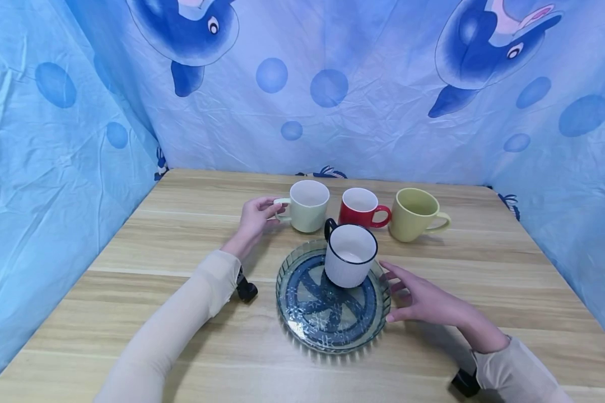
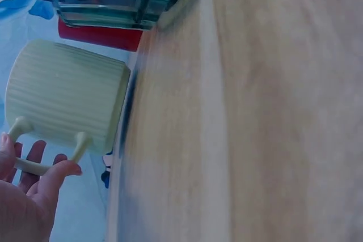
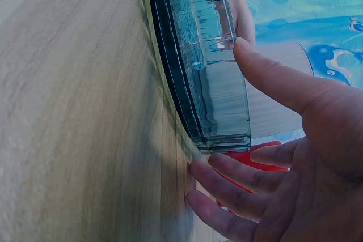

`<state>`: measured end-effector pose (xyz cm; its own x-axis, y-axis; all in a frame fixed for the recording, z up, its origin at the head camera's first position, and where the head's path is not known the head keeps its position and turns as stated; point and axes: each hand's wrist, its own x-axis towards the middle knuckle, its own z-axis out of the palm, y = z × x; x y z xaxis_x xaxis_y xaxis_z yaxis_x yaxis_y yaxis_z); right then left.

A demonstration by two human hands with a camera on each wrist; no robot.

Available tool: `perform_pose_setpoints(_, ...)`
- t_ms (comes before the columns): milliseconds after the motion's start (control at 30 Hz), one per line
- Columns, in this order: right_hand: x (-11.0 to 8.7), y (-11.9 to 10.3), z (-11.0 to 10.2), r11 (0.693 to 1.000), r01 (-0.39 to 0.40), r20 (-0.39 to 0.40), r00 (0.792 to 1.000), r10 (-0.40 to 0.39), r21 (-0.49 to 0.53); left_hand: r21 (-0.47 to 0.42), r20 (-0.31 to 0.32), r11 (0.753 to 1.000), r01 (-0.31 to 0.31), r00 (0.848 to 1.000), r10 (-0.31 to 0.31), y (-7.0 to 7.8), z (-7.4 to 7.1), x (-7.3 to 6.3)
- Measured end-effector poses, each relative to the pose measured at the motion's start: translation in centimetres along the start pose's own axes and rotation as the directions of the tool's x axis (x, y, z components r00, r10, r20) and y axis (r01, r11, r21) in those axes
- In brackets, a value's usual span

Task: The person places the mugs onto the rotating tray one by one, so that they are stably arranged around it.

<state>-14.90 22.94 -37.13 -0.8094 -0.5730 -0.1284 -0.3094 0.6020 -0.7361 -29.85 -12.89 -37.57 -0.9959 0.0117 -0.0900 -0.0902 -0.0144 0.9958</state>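
Observation:
My left hand [image 1: 257, 221] is at the handle of a pale green mug [image 1: 307, 208], its fingers curled about that handle. In the left wrist view, the ribbed side of this mug [image 2: 65, 94] shows above the hand [image 2: 28, 196]. My right hand [image 1: 423, 296] lies alongside a round clear glass tray [image 1: 327, 333], fingers spread and loosely bent. The right wrist view has the thumb of this hand [image 3: 295, 157] right at the tray's rim [image 3: 244, 106]. Inside the tray, toward its back, stands a white mug with a black rim [image 1: 350, 263], its black handle pointing back-left.
Behind the tray a red mug [image 1: 353, 215] stands upright, handle to the right. Beside it is a yellow-green mug [image 1: 408, 221], also with its handle rightward. Blue dolphin-print cloth [image 1: 302, 145] hangs around the wooden table [image 1: 131, 313].

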Motion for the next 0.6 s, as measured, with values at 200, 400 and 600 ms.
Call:
perform_pose_setpoints(200, 0.0, -0.2, 0.0, 1.0, -0.02, -0.002, 1.0, 0.02, -0.002, 0.017, -0.012, 1.0, -0.009, 1.0, 0.009, 0.3, -0.9, -1.0)
perform_pose_setpoints(400, -0.1, -0.2, 0.0, 1.0, -0.016, -0.001, 1.0, 0.016, -0.002, 0.014, -0.019, 0.999, -0.04, 0.999, 0.04, 0.7, -1.4, -2.3)
perform_pose_setpoints(600, -0.1, -0.2, 0.0, 1.0, -0.013, -0.005, 1.0, 0.013, -0.009, -0.022, -0.033, 0.999, -0.045, 0.998, 0.045, 0.9, -1.5, -3.6)
